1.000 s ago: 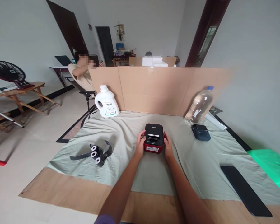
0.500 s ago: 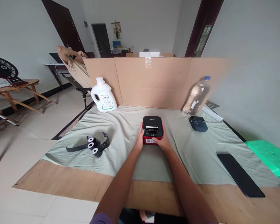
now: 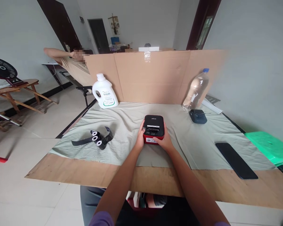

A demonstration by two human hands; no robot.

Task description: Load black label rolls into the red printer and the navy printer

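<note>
Black-and-red box: seen at the centre of the frame, lying flat; whether it was fully borne by the cloth could not be told.
Left hand: pressed along the box's left side.
Right hand: closed around the right side, the thumb laid across the red front.
Grip: the box was clamped between both hands; a slip was judged possible if pressure were eased on one side only.
Front label: partly covered by the thumb, so it could be rubbed or lifted.
Wrinkled cloth: spread over the wooden counter; if the box were dragged, folds could be bunched and other things tugged.
Rolls: heaped at the centre left of the frame, their dark strips loose; they could be set rolling by a pulled cloth.
Clear bottle: seen tilted at the right of the frame; by a jolt it could be toppled onto the dark case just beside it.
Dark slab: laid at the lower right; it could be knocked by a swung right forearm.
</note>
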